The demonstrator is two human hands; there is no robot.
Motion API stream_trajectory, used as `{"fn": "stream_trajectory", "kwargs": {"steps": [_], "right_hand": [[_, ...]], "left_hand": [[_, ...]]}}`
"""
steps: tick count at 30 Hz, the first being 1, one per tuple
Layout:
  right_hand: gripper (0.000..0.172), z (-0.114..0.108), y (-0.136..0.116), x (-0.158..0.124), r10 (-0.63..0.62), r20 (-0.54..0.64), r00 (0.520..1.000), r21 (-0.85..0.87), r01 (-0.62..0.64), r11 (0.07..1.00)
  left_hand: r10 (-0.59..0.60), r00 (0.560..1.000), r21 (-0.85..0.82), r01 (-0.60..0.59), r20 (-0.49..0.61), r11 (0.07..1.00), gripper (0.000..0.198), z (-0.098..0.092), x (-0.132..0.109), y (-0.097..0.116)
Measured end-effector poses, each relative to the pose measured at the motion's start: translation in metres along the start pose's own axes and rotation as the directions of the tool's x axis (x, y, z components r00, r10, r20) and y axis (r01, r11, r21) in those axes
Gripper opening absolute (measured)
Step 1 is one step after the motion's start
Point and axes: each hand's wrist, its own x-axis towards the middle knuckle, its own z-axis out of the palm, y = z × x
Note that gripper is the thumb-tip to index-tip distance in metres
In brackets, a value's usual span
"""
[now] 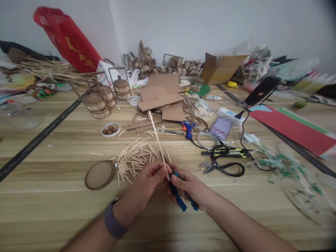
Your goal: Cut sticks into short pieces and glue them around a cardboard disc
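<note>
Long stick: From my remote seat I saw the long stick (pixel 158 142) just right of the stick pile (pixel 135 161), slanting from beyond the pile down to a near end on its near-right side. Its far end met the edge of the cardboard sheets (pixel 162 89) in my view; I could not tell whether they touched.
Left hand: At the near-right edge of the stick pile, the left hand (pixel 150 180) had its grip pinched on the long stick near the lower end, thumb on top.
Right hand: Farther right of the pile and nearer to me, the right hand (pixel 193 187) had its grip wrapped around the blue-handled pliers (pixel 175 190), whose handle ends stood apart. I could not tell whether the jaws lay around the stick or beside it.
Handling: I judged the stick to be very light, dry and fairly stiff, slim enough to snap or splinter if bent, and not slippery. A light pinch close to the lower end looked the best hold, since the long free length would swing with any twist of the fingers.
Stick pile: Short, pale pieces lay loose on the table (pixel 52 199) at many angles.
Round base: Left of the pile and slightly nearer, a round base (pixel 99 175) with a braided rim lay flat.
Glue gun: Beyond and right of the pile, a blue glue gun (pixel 187 129) lay on its side.
</note>
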Motion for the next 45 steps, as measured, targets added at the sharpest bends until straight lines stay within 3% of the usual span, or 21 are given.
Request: {"fn": "stream_trajectory", "kwargs": {"steps": [5, 9, 13, 17, 22, 25, 29, 36, 39, 45], "right_hand": [[0.042, 0.002, -0.001, -0.002, 0.023, 0.040, 0.999, 0.189, -0.030, 0.982], [0.038, 0.001, -0.006, -0.007, 0.065, 0.078, 0.995, 0.168, -0.078, 0.983], [0.042, 0.001, -0.013, -0.012, 0.068, 0.027, 0.997, 0.059, -0.070, 0.996], [0.044, -0.003, -0.026, -0.018, -0.035, -0.081, 0.996, -0.182, 0.020, 0.983], [0.049, -0.013, -0.041, -0.027, -0.159, -0.186, 0.970, -0.353, 0.085, 0.932], [0.050, -0.019, -0.046, -0.028, -0.188, -0.155, 0.970, -0.473, 0.094, 0.876], [0.048, -0.022, -0.051, -0.027, -0.264, -0.076, 0.962, -0.674, 0.145, 0.725], [0.053, -0.021, -0.054, -0.026, -0.316, 0.021, 0.949, -0.806, 0.203, 0.555], [0.051, -0.021, -0.051, -0.027, -0.308, 0.033, 0.951, -0.816, 0.204, 0.541], [0.037, -0.022, -0.049, -0.027, -0.224, 0.052, 0.973, -0.793, 0.176, 0.583]], "left_hand": [[-0.044, 0.999, -0.020, 0.044, -0.009, 0.999, 0.043, 0.004, -0.001, 0.003], [-0.025, 0.998, 0.015, 0.026, -0.064, 1.000, 0.039, 0.000, -0.001, 0.008], [0.026, 0.995, 0.080, -0.018, -0.097, 0.997, 0.038, -0.005, 0.000, 0.014], [0.125, 0.976, 0.273, -0.073, -0.180, 0.959, 0.036, -0.013, 0.000, 0.023], [0.041, 0.988, 0.325, 0.009, -0.148, 0.946, 0.037, -0.019, -0.001, 0.027], [0.050, 0.990, 0.347, -0.002, -0.130, 0.938, 0.033, -0.019, 0.000, 0.026], [0.062, 0.989, 0.360, -0.009, -0.134, 0.933, 0.033, -0.021, 0.002, 0.026], [0.084, 0.986, 0.408, -0.018, -0.144, 0.913, 0.031, -0.025, 0.003, 0.029], [0.067, 0.994, 0.471, -0.016, -0.090, 0.882, 0.028, -0.024, 0.002, 0.030], [-0.083, 0.997, 0.482, 0.077, -0.009, 0.873, 0.028, -0.017, -0.003, 0.031]]}}
